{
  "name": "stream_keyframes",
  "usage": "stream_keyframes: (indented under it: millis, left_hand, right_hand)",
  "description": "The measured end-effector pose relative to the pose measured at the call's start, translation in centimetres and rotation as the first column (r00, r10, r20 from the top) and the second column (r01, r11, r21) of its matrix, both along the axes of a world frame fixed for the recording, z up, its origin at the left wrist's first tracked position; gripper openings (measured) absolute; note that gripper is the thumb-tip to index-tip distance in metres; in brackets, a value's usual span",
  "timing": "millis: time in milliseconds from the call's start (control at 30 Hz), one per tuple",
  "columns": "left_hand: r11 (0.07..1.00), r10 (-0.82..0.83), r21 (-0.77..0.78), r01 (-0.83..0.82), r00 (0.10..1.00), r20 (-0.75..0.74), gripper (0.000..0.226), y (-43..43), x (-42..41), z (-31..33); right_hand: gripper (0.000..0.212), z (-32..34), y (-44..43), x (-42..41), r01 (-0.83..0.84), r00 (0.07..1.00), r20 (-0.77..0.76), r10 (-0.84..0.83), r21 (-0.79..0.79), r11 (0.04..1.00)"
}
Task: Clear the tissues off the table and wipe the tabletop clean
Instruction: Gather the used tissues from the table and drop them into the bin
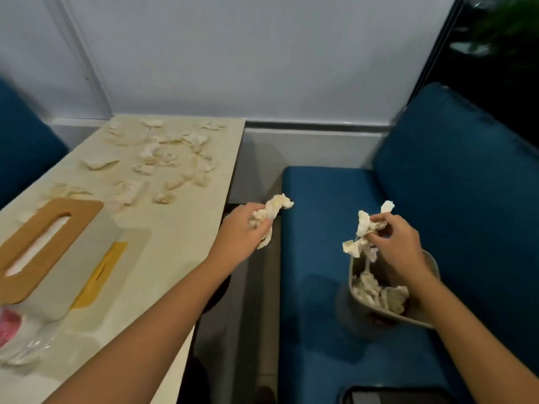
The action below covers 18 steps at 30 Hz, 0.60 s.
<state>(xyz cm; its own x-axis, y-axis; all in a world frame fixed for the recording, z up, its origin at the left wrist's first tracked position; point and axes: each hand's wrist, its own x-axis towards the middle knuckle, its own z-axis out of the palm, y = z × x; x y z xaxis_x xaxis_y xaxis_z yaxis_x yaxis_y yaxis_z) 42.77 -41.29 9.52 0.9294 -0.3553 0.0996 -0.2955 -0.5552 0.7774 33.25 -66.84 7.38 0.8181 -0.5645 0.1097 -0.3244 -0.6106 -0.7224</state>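
Pale walls met behind a cream table (pixel 186 228) on my left and a blue sofa (pixel 320 205) on my right. Crumpled tissues (pixel 163 158) lay scattered over the far half of the table, well apart from both my hands. Nearer me on the table stood a tissue box (pixel 87 258) with a slotted wooden lid (pixel 43 237), a yellow strip (pixel 102 272) just beside it. Some clear wrapping (pixel 17 345) with pink inside lay at the near corner.

My left hand (pixel 245 231) was past the table's edge, over the gap between table and sofa. Its fingers were curled tight round a wad (pixel 277 204) of tissue that stuck out above and below the fist.

My right hand (pixel 399 243) hung over a grey bin (pixel 345 307) standing on the sofa seat. Its thumb and fingertips pinched a bunch (pixel 363 228) of torn tissue that dangled toward the bin's mouth. More scraps (pixel 376 293) lay inside the bin. A dark object (pixel 393 396) showed at the sofa's near edge; I could not tell what it was.
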Motion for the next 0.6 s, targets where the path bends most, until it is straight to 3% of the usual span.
stream_keyframes:
  millis: [233, 433, 600]
  left_hand:
    - [0.965, -0.25, 0.043, 0.258, 0.958, -0.142, 0.03, -10.9, 1.6, -4.0]
    - [0.918, -0.367, 0.057, 0.393, 0.893, -0.259, 0.034, -18.3, 2.1, -7.9]
    - [0.867, -0.428, 0.085, 0.491, 0.821, -0.378, 0.039, -22.8, 1.3, -11.1]
  right_hand:
    - [0.028, -9.0, -7.5, -2.4, 0.255, 0.947, -0.21, -0.244, 0.029, 0.966]
    - [0.045, -13.4, -9.8, -2.7, 0.299, 0.861, -0.466, -0.203, 0.141, 0.944]
    - [0.041, -13.7, -11.4, -3.0, 0.406, 0.856, -0.405, -0.321, 0.145, 0.902]
